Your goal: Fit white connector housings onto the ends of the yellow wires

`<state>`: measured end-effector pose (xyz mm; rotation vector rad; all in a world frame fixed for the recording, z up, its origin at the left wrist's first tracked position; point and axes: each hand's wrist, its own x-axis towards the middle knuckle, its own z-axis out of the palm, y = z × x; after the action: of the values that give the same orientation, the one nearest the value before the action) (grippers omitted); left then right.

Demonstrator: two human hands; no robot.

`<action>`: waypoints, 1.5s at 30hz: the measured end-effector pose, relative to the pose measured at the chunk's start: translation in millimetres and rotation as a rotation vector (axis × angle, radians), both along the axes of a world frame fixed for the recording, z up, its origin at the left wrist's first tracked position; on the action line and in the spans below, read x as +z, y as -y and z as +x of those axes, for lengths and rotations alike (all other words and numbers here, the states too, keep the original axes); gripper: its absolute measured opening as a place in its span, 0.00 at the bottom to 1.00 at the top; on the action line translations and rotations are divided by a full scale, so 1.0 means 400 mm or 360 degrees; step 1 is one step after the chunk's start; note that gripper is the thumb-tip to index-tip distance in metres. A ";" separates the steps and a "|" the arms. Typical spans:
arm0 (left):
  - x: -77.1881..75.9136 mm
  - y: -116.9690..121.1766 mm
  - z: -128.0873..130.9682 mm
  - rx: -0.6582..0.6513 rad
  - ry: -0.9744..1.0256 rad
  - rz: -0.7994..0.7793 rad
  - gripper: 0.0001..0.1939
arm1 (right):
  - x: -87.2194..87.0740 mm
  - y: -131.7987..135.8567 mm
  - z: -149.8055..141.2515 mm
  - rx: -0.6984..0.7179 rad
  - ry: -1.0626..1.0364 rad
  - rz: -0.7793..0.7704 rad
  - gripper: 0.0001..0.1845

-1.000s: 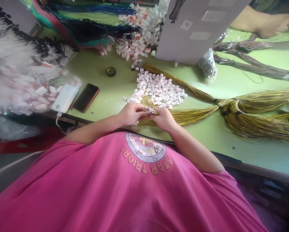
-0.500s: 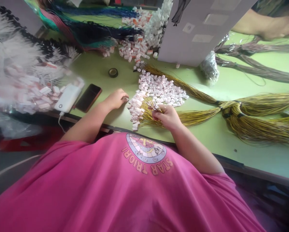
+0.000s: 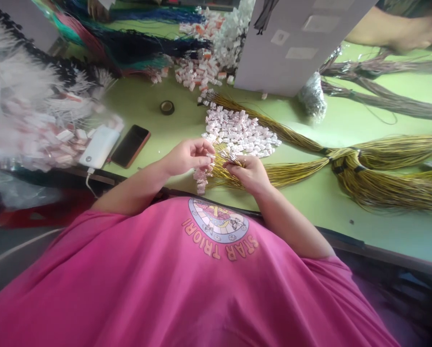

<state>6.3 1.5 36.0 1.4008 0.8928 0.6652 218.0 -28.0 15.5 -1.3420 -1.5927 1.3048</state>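
My left hand (image 3: pixel 187 157) is closed in a pinch just left of my right hand, with what looks like a small white plastic connector (image 3: pixel 211 156) at its fingertips. My right hand (image 3: pixel 250 174) is closed around a bunch of thin yellow-and-dark wires with shiny metal ends (image 3: pixel 232 158) pointing left. Beneath and between the hands spread more yellow wires (image 3: pixel 223 180), white connectors (image 3: pixel 201 182) clustered at their left ends. Just beyond lies a heap of small white connectors (image 3: pixel 237 130).
A black phone (image 3: pixel 131 146), a white power bank (image 3: pixel 99 147) with cable and a tape roll (image 3: pixel 167 107) lie left. Tied yellow wire bundles (image 3: pixel 349 161) stretch right. A grey panel (image 3: pixel 291 48) stands behind; another person's arm (image 3: pixel 385 31) shows beyond it. White-ended wires (image 3: pixel 20 96) heap far left.
My left hand has moved right, from the bare table to the wire ends beside my right hand. My right hand keeps its grip on the wires. Another person's fingers now show at the top left.
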 end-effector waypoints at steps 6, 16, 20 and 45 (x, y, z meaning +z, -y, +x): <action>-0.019 0.011 0.042 0.0154 0.0019 -0.0205 0.09 | 0.006 0.002 -0.003 0.0110 0.0154 0.0083 0.12; -0.025 0.023 0.058 0.0200 -0.0140 -0.0121 0.06 | 0.005 0.001 -0.011 0.0103 0.0197 0.0058 0.11; -0.036 0.025 0.062 0.0099 -0.0333 0.0300 0.05 | 0.002 0.001 -0.014 0.0151 0.0165 -0.0016 0.12; -0.064 -0.318 -0.003 0.0241 -0.1059 0.0924 0.15 | -0.016 -0.009 -0.004 0.0026 0.0200 0.0178 0.11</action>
<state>4.9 128.7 10.3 2.1572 1.4061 0.6003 216.3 -24.5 9.3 -1.3672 -1.7379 1.1426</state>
